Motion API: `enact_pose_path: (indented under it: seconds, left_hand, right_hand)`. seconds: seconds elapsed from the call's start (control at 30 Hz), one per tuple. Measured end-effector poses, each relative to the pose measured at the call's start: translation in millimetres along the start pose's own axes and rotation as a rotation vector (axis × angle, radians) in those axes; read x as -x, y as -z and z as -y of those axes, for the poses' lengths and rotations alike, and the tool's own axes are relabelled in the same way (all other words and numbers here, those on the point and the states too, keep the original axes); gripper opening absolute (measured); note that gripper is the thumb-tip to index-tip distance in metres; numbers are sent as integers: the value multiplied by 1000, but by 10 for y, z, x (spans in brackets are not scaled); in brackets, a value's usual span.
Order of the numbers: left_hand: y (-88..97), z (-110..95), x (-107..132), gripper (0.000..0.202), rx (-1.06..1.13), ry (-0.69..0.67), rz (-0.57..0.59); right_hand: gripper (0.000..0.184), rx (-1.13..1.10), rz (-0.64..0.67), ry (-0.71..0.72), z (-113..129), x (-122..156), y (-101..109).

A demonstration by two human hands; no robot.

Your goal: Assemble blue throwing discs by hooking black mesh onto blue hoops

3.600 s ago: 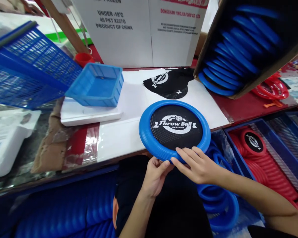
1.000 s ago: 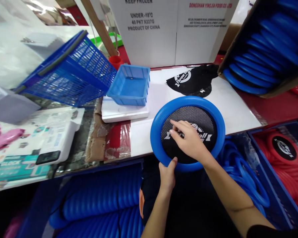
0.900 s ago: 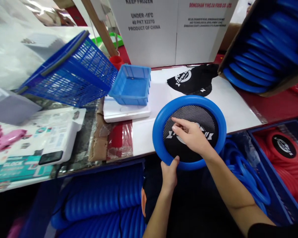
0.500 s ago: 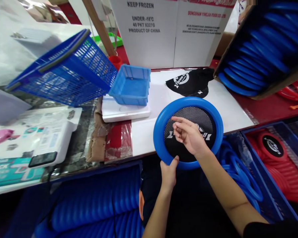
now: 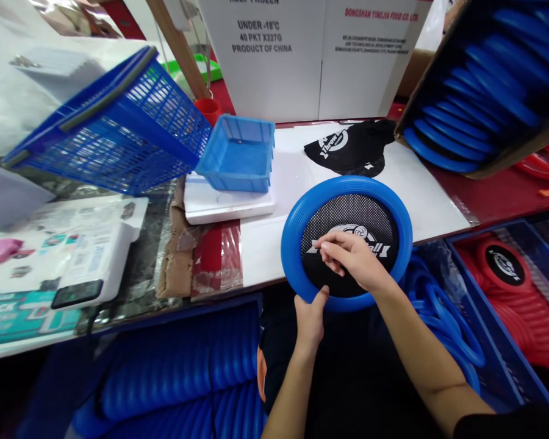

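A blue ring disc (image 5: pixel 297 225) with a black mesh centre printed "Throw Ball" lies at the near edge of the white table top (image 5: pixel 421 183). My left hand (image 5: pixel 310 317) grips its near rim from below, thumb on top. My right hand (image 5: pixel 354 259) rests on the mesh, fingers curled and pressed on the fabric near the lower left of the logo. A pile of loose black mesh pieces (image 5: pixel 352 146) lies behind the disc.
A small blue tray (image 5: pixel 238 155) sits on a white board, a tilted blue basket (image 5: pixel 110 128) to its left. A cardboard box of blue rings (image 5: pixel 476 97) stands at right. Red discs fill a blue crate (image 5: pixel 507 274); blue rings (image 5: pixel 174 372) are stacked below.
My right hand moved from the disc's near rim onto the mesh, then slid from the upper left of the logo down toward the near edge. My left hand kept its hold.
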State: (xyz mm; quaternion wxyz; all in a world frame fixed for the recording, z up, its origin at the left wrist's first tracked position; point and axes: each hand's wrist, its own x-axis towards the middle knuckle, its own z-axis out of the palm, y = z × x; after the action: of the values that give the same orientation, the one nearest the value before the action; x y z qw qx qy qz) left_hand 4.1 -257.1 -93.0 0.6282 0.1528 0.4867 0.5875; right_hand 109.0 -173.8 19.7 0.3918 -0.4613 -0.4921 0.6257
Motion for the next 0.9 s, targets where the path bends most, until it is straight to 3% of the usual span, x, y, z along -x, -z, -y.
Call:
enact_pose_path:
  seconds: [0.1, 0.2, 0.3, 0.37, 0.47, 0.53, 0.7, 0.8, 0.9]
  left_hand:
    - [-31, -39, 24, 50, 7, 23, -13]
    - [-67, -88, 56, 44, 21, 40, -36]
    - [-82, -132, 77, 39, 24, 67, -64]
    - [-75, -157, 79, 37, 21, 80, -66]
    - [-56, -187, 66, 39, 15, 88, -53]
    - [-53, -195, 51, 41, 9, 91, -60]
    - [-89, -175, 28, 45, -1, 93, -93]
    - [-100, -172, 33, 43, -47, 86, -107]
    - [-88, -190, 46, 43, -86, 75, -127]
  right_hand:
    - [21, 289, -200, 201, -64, 52, 16]
    - [17, 717, -557, 535, -115, 139, 202]
    - [16, 1028, -876, 684, -146, 251, 665]
    - [20, 1063, -999, 600, -170, 334, 1056]
    - [37, 768, -918, 325, -260, 499, 1507]
    - [46, 477, -811, 150, -370, 639, 1605]
    - [63, -54, -632, -84, -685, 934, 1310]
    - [68, -214, -626, -113, -765, 944, 1174]
    - [65, -318, -637, -94, -747, 853, 1189]
